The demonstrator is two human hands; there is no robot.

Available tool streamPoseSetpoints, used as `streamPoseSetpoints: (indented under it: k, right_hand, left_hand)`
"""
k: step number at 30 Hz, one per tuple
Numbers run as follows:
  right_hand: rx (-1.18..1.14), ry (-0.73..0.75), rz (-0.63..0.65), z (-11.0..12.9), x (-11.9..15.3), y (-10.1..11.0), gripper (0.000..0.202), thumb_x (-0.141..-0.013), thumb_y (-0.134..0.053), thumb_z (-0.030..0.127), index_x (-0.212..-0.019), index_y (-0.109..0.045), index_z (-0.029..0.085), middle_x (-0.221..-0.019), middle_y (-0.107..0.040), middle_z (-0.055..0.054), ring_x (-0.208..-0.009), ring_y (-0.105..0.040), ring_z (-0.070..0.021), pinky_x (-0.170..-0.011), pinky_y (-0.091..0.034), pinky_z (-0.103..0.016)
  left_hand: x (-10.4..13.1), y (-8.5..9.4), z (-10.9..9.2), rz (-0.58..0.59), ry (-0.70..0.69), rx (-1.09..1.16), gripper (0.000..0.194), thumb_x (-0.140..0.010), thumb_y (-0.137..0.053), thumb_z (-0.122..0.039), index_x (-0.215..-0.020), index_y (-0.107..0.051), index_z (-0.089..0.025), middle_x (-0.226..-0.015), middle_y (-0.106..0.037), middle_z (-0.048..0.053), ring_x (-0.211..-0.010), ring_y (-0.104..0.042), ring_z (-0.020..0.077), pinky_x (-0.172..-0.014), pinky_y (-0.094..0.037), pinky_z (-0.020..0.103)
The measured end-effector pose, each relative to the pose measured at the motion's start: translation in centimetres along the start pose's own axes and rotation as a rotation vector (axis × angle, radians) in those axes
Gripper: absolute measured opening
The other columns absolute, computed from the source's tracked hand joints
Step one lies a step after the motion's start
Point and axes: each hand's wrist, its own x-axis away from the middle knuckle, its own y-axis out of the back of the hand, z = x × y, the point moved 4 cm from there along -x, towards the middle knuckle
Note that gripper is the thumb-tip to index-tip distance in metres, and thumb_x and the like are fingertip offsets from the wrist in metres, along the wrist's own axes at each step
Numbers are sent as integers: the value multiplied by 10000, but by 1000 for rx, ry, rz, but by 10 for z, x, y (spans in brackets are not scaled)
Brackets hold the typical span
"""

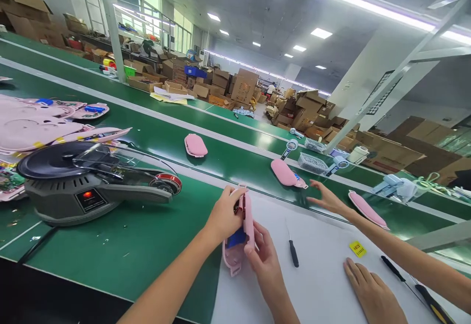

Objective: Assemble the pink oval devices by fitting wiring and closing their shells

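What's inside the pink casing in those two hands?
Inside the pink casing, a blue part shows toward the near end, small dark and red parts toward the far end. The left hand and upright shell hide what lies between.

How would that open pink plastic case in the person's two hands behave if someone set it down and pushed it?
The open pink plastic case is probably stiff, its moulded edges unbent between left hand and right hand. It may be fragile like this, with the blue part inside exposed. It might also rock, since its outer side looks rounded.
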Motion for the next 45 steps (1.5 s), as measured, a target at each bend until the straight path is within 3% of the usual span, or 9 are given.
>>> streamPoseSetpoints:
  k: [6, 11, 15, 18, 21, 26, 31, 38, 45]
  right_hand:
    - [-52, -69, -14, -20, -2, 11, 594, -783, -664, 519, -1284, -476, 263, -1360, -521, -77, -1248, -484, -270, -1008, -441, -404]
    - [-24, 5, -159, -20, -1, 11, 545, -823, -609, 507, -1284, -499, 238, -1367, -512, -81, -1269, -464, -268, -1027, -419, -404]
    - [58, -17, -189, -27, -4, 13, 566, -810, -607, 526, -1276, -524, 215, -1384, -501, -73, -1280, -456, -267, -987, -465, -366]
    - [99, -18, -196, -33, -5, 16, 593, -812, -601, 534, -1301, -511, 210, -1412, -469, -66, -1297, -438, -262, -981, -473, -349]
    - [97, -2, -243, -31, -4, 16, 608, -801, -596, 561, -1285, -530, 200, -1421, -457, -68, -1309, -423, -266, -1013, -447, -359]
    - [99, -51, -268, -24, -1, 13, 642, -759, -606, 622, -1239, -555, 199, -1394, -489, -80, -1287, -447, -280, -1022, -432, -387]
    - [131, -61, -224, -27, -2, 14, 658, -760, -600, 635, -1251, -543, 200, -1375, -510, -80, -1286, -447, -283, -1046, -408, -399]
    - [151, -37, -191, -31, 1, 14, 630, -778, -604, 604, -1269, -552, 212, -1395, -489, -68, -1316, -408, -285, -1078, -371, -409]
    - [184, -26, -136, -22, 0, 4, 619, -787, -590, 619, -1260, -566, 221, -1364, -522, -67, -1277, -452, -286, -1059, -398, -401]
  left_hand:
    - [1, 1, -1, 22, 37, -93, 563, -726, -450, -44, -1254, -548, -217, -1085, -506, 84, -878, -586, 213, -795, -461, 347]
    - [0, -2, -1, 57, 15, -87, 301, -762, -439, -76, -896, -683, -190, -1017, -480, 78, -794, -548, 200, -745, -436, 359]
    - [0, 0, -2, 96, -18, 16, 233, -732, -477, -64, -778, -678, -173, -971, -487, 81, -824, -520, 216, -759, -419, 364]
    - [0, -2, 3, 99, -13, 196, 397, -709, -507, -63, -1049, -650, -209, -1088, -509, 75, -906, -540, 209, -834, -430, 347]
    - [-1, -7, 15, 17, 66, 427, 737, -665, -558, -89, -1370, -394, -226, -1310, -446, 85, -1192, -439, 237, -1025, -334, 351]
    - [-4, -22, 33, 114, 245, 897, 555, -617, -605, -231, -1167, -564, -167, -1055, -610, 73, -953, -573, 229, -836, -454, 332]
    - [2, -33, 31, 165, 328, 1217, 618, -622, -717, -327, -1195, -503, -236, -827, -602, -16, -664, -550, 118, -664, -441, 250]
    - [12, -43, 21, 72, 373, 1415, 747, -627, -772, -507, -1247, -481, -209, -879, -620, -8, -677, -543, 100, -653, -431, 219]
    - [13, -35, 19, 80, 375, 1466, 650, -625, -786, -444, -1173, -541, -194, -755, -580, -25, -598, -504, 85, -585, -402, 208]
